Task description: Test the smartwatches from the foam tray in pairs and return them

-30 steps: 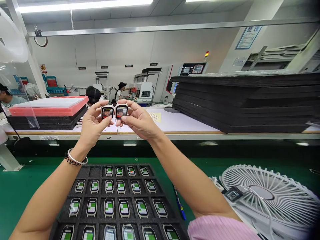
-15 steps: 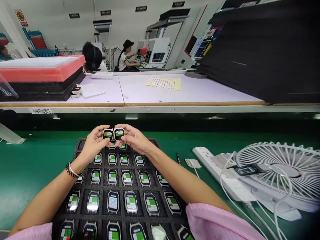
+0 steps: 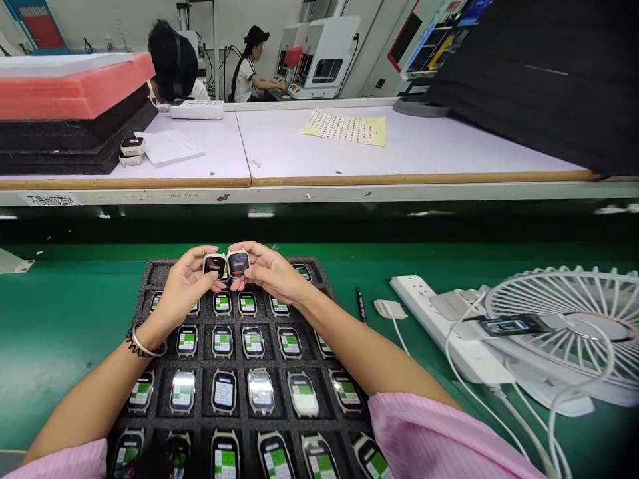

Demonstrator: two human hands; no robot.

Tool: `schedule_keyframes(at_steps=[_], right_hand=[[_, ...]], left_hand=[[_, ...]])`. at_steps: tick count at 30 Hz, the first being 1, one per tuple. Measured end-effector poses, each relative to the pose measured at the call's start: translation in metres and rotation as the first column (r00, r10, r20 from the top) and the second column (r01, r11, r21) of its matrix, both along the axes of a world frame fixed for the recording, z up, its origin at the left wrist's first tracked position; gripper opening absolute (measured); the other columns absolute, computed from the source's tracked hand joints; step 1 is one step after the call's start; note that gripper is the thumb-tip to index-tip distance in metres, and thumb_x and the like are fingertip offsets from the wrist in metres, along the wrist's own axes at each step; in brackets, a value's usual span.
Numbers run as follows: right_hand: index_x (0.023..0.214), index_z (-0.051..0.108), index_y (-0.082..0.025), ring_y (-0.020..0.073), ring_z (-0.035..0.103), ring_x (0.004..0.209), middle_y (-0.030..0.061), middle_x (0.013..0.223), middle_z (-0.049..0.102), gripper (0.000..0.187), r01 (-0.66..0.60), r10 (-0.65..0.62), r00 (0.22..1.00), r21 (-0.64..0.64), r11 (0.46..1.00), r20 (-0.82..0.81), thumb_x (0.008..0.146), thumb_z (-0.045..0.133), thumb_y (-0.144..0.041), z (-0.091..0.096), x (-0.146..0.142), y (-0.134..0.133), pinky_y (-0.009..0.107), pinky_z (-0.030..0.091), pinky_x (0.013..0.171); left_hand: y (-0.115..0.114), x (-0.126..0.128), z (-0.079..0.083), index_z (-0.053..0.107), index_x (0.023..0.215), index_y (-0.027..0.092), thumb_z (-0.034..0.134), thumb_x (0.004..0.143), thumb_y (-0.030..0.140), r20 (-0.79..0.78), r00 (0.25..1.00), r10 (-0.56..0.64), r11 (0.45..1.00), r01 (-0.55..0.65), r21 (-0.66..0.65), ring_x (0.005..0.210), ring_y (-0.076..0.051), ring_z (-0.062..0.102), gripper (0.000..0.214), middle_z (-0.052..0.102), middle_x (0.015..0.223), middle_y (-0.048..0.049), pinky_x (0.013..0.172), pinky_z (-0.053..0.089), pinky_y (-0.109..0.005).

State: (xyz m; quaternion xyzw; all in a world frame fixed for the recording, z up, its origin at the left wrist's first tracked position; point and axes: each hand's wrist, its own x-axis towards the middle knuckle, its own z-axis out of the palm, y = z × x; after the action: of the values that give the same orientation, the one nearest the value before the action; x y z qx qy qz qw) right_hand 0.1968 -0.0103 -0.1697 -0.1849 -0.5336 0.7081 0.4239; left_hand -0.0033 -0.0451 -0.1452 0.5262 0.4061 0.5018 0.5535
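My left hand (image 3: 192, 283) grips a smartwatch without a strap (image 3: 214, 266), thumb on its lower edge. Beside it, my right hand (image 3: 272, 273) pinches a second smartwatch (image 3: 238, 264), whose screen is dark with a red strip near the bottom. Both watches are held close together, faces toward me, above the far end of a black foam tray (image 3: 202, 372). Rows of similar watch bodies (image 3: 223, 391) lie in the tray's square pockets, most with green and white screens lit. My forearms hide some of the pockets.
On the right are a white power strip (image 3: 424, 313), a white fan (image 3: 564, 319), cables, a charging puck (image 3: 390, 309) and a pen (image 3: 361, 306). A raised shelf (image 3: 269, 159) behind holds foam sheets (image 3: 74, 86), a yellow sticker sheet (image 3: 344, 128) and two watches (image 3: 132, 152). People sit beyond.
The screens of both held watches have switched from green and white patterns to darker displays. My view has tilted down a little. Both hands keep their grip.
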Motion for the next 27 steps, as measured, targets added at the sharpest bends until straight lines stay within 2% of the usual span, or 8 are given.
schedule_keyframes(at_steps=[4,10,16,24,27], right_hand=[[0.119,0.056,-0.018,0.0171,0.073,0.071,0.0018,0.092,0.068,0.041,0.0,0.0,1.0,-0.015,1.0,0.015,0.082,0.074,-0.02,-0.004,0.0,-0.002,0.026,0.058,0.065],[0.115,0.058,-0.017,0.0141,0.071,0.063,0.0001,0.087,0.067,0.035,0.025,-0.025,0.999,-0.001,1.0,0.029,0.088,0.077,-0.031,-0.007,-0.002,-0.002,0.023,0.058,0.06],[0.117,0.057,-0.017,0.0148,0.072,0.069,0.0011,0.092,0.068,0.039,0.014,-0.014,1.0,-0.007,1.0,0.027,0.082,0.075,-0.019,-0.01,0.0,-0.002,0.024,0.058,0.064],[0.117,0.057,-0.017,0.0153,0.071,0.069,0.0009,0.093,0.068,0.044,0.003,-0.001,0.999,-0.054,0.999,0.034,0.075,0.068,-0.013,-0.008,0.001,-0.004,0.026,0.057,0.066],[0.119,0.056,-0.017,0.0161,0.072,0.071,0.0011,0.094,0.068,0.045,-0.006,0.008,0.999,-0.08,0.997,0.036,0.075,0.068,-0.013,-0.005,0.002,-0.006,0.026,0.057,0.067]], left_hand=[[-0.001,-0.002,-0.005,0.058,0.116,0.016,0.077,0.075,0.026,-0.013,1.0,-0.001,1.0,0.0,-0.022,0.063,-0.013,0.073,0.045,0.07,0.105,-0.0062,0.063,0.062,-0.024],[-0.003,-0.002,-0.008,0.059,0.112,0.015,0.078,0.077,0.032,-0.008,1.0,0.011,0.999,-0.012,-0.052,0.058,-0.014,0.072,0.044,0.072,0.103,-0.0071,0.059,0.062,-0.025],[-0.003,-0.002,-0.011,0.058,0.116,0.015,0.077,0.076,0.028,-0.01,1.0,0.004,0.998,-0.005,-0.066,0.064,-0.016,0.074,0.047,0.072,0.106,-0.0083,0.063,0.063,-0.026],[-0.003,-0.001,-0.011,0.059,0.116,0.015,0.073,0.075,0.024,-0.009,1.0,0.01,0.996,-0.011,-0.087,0.063,-0.016,0.073,0.044,0.071,0.09,-0.0025,0.063,0.062,-0.027],[-0.004,-0.002,-0.01,0.058,0.117,0.016,0.074,0.074,0.025,0.006,1.0,0.014,0.995,-0.014,-0.101,0.064,-0.018,0.074,0.046,0.072,0.091,-0.003,0.064,0.063,-0.029]])
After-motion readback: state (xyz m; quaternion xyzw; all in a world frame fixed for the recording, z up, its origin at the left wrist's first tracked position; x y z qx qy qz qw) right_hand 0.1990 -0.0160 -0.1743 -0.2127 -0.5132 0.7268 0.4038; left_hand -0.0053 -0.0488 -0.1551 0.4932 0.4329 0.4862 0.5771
